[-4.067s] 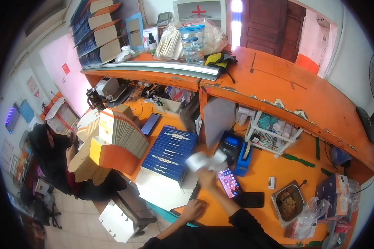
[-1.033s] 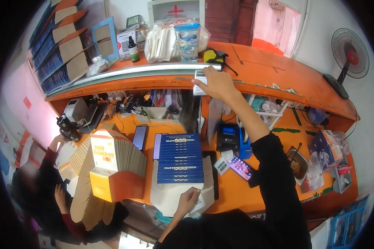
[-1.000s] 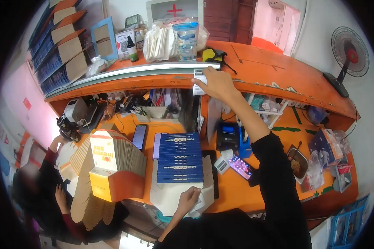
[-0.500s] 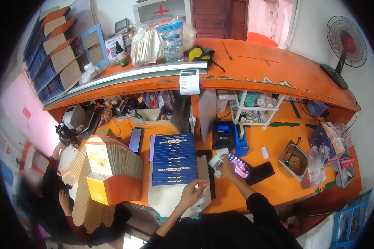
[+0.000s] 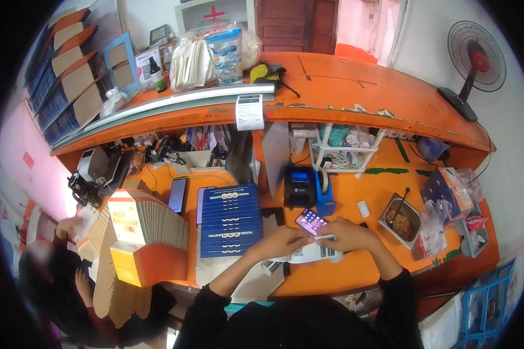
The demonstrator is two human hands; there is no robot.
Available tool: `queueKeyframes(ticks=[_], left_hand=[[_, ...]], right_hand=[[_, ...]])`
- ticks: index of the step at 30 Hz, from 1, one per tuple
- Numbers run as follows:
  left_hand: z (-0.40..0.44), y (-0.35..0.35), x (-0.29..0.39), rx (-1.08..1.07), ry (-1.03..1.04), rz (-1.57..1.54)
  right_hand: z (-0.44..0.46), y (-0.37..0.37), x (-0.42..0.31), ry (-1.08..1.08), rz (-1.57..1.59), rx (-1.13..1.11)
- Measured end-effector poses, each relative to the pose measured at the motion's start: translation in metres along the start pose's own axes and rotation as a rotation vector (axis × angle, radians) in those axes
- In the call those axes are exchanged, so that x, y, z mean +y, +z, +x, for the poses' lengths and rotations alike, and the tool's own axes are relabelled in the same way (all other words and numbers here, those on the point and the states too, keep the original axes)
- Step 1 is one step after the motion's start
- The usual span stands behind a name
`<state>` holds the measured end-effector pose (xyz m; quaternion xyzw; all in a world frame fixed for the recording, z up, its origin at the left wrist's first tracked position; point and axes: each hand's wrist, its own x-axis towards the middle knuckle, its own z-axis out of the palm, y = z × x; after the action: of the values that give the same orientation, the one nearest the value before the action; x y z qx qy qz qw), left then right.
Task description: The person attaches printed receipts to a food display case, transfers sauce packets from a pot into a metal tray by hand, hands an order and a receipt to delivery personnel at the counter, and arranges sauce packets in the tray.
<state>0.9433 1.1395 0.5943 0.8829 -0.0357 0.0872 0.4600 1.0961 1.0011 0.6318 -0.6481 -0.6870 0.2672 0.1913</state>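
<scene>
A printed paper slip with a black QR code (image 5: 311, 253) stretches between my two hands, low over the orange desk. My left hand (image 5: 279, 242) pinches it from the left. From the right, my right hand (image 5: 350, 235) is closed on it, fingertips close to those of the left. Just beyond them lies a phone with a lit screen (image 5: 310, 220). Left of my left hand, a stack of blue folded boxes (image 5: 232, 224) rests on pale flat cardboard (image 5: 244, 285). Behind the phone stand a black label printer (image 5: 300, 187) and a blue tape dispenser (image 5: 325, 196).
Yellow-and-white folded cartons (image 5: 151, 232) fill the desk's left side, where another person (image 5: 58, 291) sits. A metal food tub with a spoon (image 5: 400, 222) stands at right, beside plastic bags (image 5: 431, 232). A raised orange shelf (image 5: 355, 87) runs along the back.
My left hand has moved right and joined my right hand on the paper slip. The slip is now spread between them, nearer my body. The camera view has shifted slightly.
</scene>
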Motion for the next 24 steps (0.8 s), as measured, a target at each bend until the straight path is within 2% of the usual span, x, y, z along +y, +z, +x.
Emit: queueKeyframes(ticks=[1, 2, 4, 5, 7, 8, 10, 11, 13, 14, 16, 17, 18, 20, 21, 22, 24], left_hand=[[0.001, -0.001, 0.008, 0.017, -0.006, 0.056], [0.002, 0.002, 0.007, 0.011, -0.003, 0.055], [0.001, 0.007, 0.005, 0.096, -0.007, 0.059], [0.0, 0.007, 0.005, 0.097, -0.007, 0.062], [-0.004, 0.003, 0.01, 0.133, -0.106, -0.231], [-0.006, 0.002, 0.009, 0.141, -0.108, -0.23], [-0.01, 0.0, 0.007, 0.181, -0.283, -0.419], [-0.014, -0.005, 0.007, 0.192, -0.28, -0.415], [-0.022, -0.018, 0.011, 0.396, -0.217, -0.124], [-0.024, -0.023, 0.015, 0.41, -0.216, -0.119], [-0.027, -0.035, 0.027, 0.422, -0.23, -0.042], [-0.027, -0.037, 0.031, 0.449, -0.204, -0.019], [-0.027, -0.04, 0.033, 0.458, -0.199, -0.015], [-0.026, -0.046, 0.038, 0.453, -0.137, 0.108], [-0.031, -0.052, 0.04, 0.363, -0.255, -0.026], [-0.038, -0.06, 0.037, 0.371, -0.244, -0.021], [-0.057, -0.079, 0.022, 0.11, -0.154, -0.066]], right_hand=[[-0.004, -0.009, -0.021, 0.097, 0.028, -0.041], [-0.004, -0.005, -0.021, 0.102, 0.03, -0.037], [-0.003, 0.006, -0.017, -0.087, -0.153, 0.207], [-0.002, 0.014, -0.011, -0.09, -0.154, 0.208], [0.003, 0.024, -0.005, -0.465, -0.459, 0.477], [0.003, 0.024, -0.003, -0.472, -0.459, 0.475], [-0.001, 0.018, -0.015, -0.513, -0.571, 0.543], [-0.004, 0.013, -0.022, -0.524, -0.575, 0.542], [-0.008, 0.005, -0.036, -0.357, -0.34, 0.644], [-0.003, 0.004, -0.038, -0.371, -0.343, 0.641], [0.01, 0.007, -0.049, -0.171, -0.063, 0.601], [0.017, 0.007, -0.059, -0.079, 0.091, 0.484], [0.025, 0.009, -0.061, -0.088, 0.084, 0.484], [0.041, 0.012, -0.058, -0.024, 0.277, 0.234], [0.045, 0.01, -0.061, -0.045, 0.272, 0.237], [0.047, 0.006, -0.059, -0.053, 0.259, 0.241], [0.048, -0.005, -0.05, -0.113, 0.564, 0.37]])
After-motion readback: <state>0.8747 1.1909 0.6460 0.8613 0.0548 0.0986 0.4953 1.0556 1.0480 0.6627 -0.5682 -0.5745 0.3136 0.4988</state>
